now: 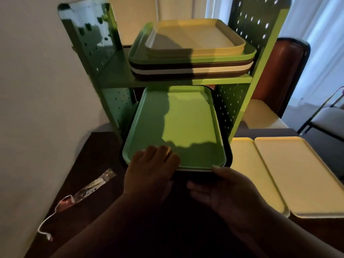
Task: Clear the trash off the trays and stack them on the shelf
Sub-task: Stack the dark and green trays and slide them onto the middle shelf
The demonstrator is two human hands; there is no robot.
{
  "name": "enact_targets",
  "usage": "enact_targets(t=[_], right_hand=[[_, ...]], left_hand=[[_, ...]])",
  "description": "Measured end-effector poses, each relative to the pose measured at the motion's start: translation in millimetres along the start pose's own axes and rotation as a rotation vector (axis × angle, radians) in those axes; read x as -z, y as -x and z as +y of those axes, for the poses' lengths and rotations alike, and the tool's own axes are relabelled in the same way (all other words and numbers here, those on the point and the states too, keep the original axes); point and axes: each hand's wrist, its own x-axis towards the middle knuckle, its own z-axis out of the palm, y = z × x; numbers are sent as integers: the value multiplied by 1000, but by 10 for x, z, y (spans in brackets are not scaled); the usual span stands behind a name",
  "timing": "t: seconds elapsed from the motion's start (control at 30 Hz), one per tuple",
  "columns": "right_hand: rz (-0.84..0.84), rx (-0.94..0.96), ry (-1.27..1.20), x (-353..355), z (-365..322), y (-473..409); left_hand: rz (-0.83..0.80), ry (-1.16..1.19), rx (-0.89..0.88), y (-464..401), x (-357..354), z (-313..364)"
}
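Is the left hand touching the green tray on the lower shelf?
Touching. The head view shows the left hand lying over the near rim of the green tray, fingers on its surface.

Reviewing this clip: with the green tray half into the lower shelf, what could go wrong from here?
1. The green tray and the dark tray under it stick well out of the shelf; they might tip if released.
2. The left hand only rests on the rim, so the tray could skew against the perforated side panel.

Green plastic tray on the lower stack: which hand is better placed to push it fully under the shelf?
Left hand: it lies flat on the green plastic tray; the right hand only touches its front edge.
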Motion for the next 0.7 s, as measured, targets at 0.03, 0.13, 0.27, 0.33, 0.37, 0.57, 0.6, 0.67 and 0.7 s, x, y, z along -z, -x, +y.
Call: enact_targets(t=[0.03,0.13,0.27,0.33,0.37,0.57,0.6,0.67,0.7], right_hand=[[24,1,6,-5,-16,-40],[125,13,61,-49,-97,-140],[178,53,79,-74,-238,-281],[244,53,147,-52,-297,-358],[275,42,190,-43,-331,-385],[275,-82,410,58,-508,-425],[267,-88,415,66,-519,-422],[233,-98,425,92,-535,-403],[211,-104,427,124,-545,-396]], left_hand=[[-1,9,6,-21,-19,11],[36,30,5,-139,-66,-1],[39,68,-20,-347,-134,-73],[23,85,-18,-448,-159,-77],[13,107,-10,-494,-168,-69],[-44,215,35,-632,-158,-77],[-65,257,46,-649,-125,-70],[-75,399,92,-697,-35,10],[-39,463,97,-722,21,97]])
